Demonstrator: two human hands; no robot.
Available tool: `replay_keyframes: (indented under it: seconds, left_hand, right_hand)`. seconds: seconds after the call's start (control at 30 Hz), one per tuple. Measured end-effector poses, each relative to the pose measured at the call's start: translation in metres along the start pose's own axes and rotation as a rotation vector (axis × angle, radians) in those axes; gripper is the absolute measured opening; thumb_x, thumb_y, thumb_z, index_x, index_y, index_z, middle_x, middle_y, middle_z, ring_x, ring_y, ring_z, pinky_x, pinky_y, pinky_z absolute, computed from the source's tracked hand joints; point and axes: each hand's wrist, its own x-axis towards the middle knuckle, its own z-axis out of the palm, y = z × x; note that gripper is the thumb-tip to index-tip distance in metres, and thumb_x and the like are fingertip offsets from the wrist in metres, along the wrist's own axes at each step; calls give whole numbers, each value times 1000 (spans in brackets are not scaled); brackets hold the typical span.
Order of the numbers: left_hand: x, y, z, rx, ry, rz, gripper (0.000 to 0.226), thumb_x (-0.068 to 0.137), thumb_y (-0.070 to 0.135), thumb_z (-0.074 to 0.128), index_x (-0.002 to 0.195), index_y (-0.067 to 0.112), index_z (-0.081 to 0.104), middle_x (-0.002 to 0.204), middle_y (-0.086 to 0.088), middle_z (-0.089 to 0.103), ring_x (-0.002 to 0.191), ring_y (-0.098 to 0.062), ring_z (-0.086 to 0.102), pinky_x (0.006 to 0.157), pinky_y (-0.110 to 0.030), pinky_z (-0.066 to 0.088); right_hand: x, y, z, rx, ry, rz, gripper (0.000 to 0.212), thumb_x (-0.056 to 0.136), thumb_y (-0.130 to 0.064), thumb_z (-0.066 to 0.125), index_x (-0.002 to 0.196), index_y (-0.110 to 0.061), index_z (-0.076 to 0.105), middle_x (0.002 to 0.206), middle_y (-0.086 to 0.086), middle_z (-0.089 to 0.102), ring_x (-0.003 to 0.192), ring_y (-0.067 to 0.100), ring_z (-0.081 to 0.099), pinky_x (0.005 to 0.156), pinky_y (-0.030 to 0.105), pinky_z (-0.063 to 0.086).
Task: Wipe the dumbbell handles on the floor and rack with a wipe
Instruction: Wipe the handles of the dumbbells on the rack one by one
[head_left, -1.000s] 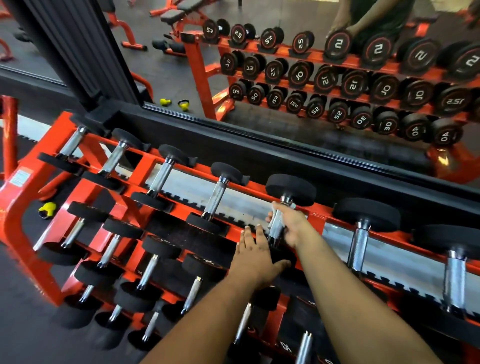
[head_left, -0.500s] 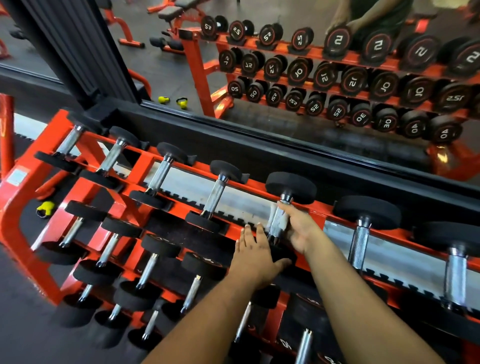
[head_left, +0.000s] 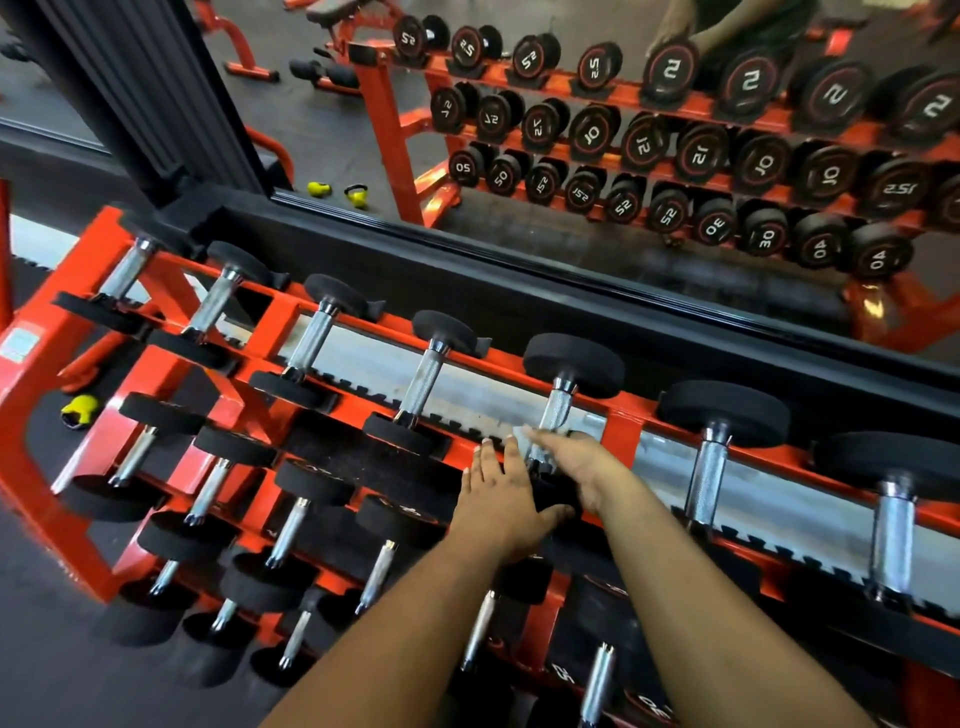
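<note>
Right hand (head_left: 576, 462) is down at the near end of the handle (head_left: 556, 410) on the fifth dumbbell (head_left: 571, 366) of the top row, fingers curled round the bar with a scrap of pale wipe (head_left: 524, 434) showing at the fingertips. It is blurred, so how much of the wipe it holds is hard to tell. Left hand (head_left: 506, 493) lies flat and spread on the near black head of that same dumbbell, fingers straight, thumb stretched to the right, nothing gripped. The two hands sit just beside each other, nearly touching at the bar.

That dumbbell lies across the top shelf of the red rack (head_left: 41, 364), far head up against the black ledge, chrome bar bare above the right hand. To its left, four smaller dumbbells line the same shelf; to its right, two bigger ones, the nearest (head_left: 722, 415) with a thick chrome bar. Lower shelves toward the near side carry more rows of black-headed dumbbells, handles pointing this way.

A yellow kettlebell (head_left: 80, 410) sits on the dark floor behind the rack's left end. Beyond the ledge stands a mirror (head_left: 337, 140), and it throws back the numbered dumbbell ends, two yellow kettlebells and the person's arms at the top.
</note>
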Motion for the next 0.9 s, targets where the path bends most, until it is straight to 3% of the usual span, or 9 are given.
replay_keyframes:
  seconds: [0.1, 0.2, 0.3, 0.43, 0.57, 0.67, 0.73, 0.83, 0.9]
  left_hand:
    - [-1, 0, 0, 1, -5, 1, 115, 90, 69, 57, 159, 18, -19, 167, -19, -18, 155, -32, -14, 125, -46, -3]
    - [0, -2, 1, -3, 13, 4, 116, 88, 71, 57, 160, 17, -17, 167, -20, -16, 156, -33, -12, 125, -45, -2]
    - [0, -2, 2, -5, 17, 9, 118, 87, 73, 57, 160, 17, -17, 167, -20, -16, 156, -33, -12, 125, -45, -2]
    - [-1, 0, 1, -12, 22, 14, 119, 87, 72, 58, 160, 17, -18, 167, -20, -16, 156, -33, -12, 126, -46, -2]
    - [0, -1, 1, -12, 24, 13, 119, 86, 72, 59, 160, 16, -16, 167, -20, -14, 156, -32, -11, 125, -46, -1]
    - [1, -1, 2, -16, 33, 11, 119, 86, 72, 60, 160, 17, -14, 168, -20, -13, 156, -32, -10, 126, -46, -1]
    - [1, -1, 2, -8, 31, 10, 119, 86, 73, 59, 160, 17, -15, 167, -20, -13, 156, -33, -10, 125, -46, -1]
    - [0, -2, 1, 5, 22, 9, 119, 86, 75, 56, 160, 17, -17, 167, -20, -14, 156, -33, -11, 125, -46, -2]
    - [-1, -2, 1, 12, 22, 11, 119, 87, 75, 56, 160, 17, -18, 167, -20, -14, 156, -33, -11, 125, -47, -2]
  right_hand:
    - [-3, 1, -3, -134, 26, -34, 29, 86, -36, 78, 105, -15, 74, 88, 8, 77, 82, 26, 72, 75, 36, 58]
    - [-3, 20, -22, -231, 106, -113, 21, 94, -24, 70, 109, -10, 73, 91, 5, 78, 92, 25, 73, 89, 40, 58]
    - [-6, 26, -34, -79, 199, -161, 19, 96, -15, 65, 113, -8, 71, 95, 4, 77, 96, 25, 71, 87, 38, 56]
    - [-19, -7, -32, -576, 468, -712, 32, 101, -12, 53, 130, -19, 65, 119, 3, 71, 110, 23, 64, 90, 34, 50]
    - [-21, -9, -29, -1745, -15, -949, 67, 94, -2, 48, 157, -21, 32, 163, 1, 31, 153, 20, 22, 125, 43, 13]
    - [-21, -16, -46, -1918, -327, -1016, 65, 96, -9, 48, 157, -27, 31, 165, -7, 24, 155, 12, 9, 126, 51, 1]
    - [-15, -25, -58, -2012, -302, -1065, 68, 96, -8, 46, 158, -28, 27, 166, -7, 20, 155, 12, 7, 125, 53, 0]
    - [-11, -26, -53, -2073, 44, -1037, 73, 98, -12, 45, 161, -24, 11, 169, 0, 6, 156, 19, 0, 125, 52, 0]
    - [-10, -13, -42, -2022, 20, -1039, 69, 99, -14, 46, 161, -24, 16, 169, 2, 10, 156, 21, 1, 124, 48, -5]
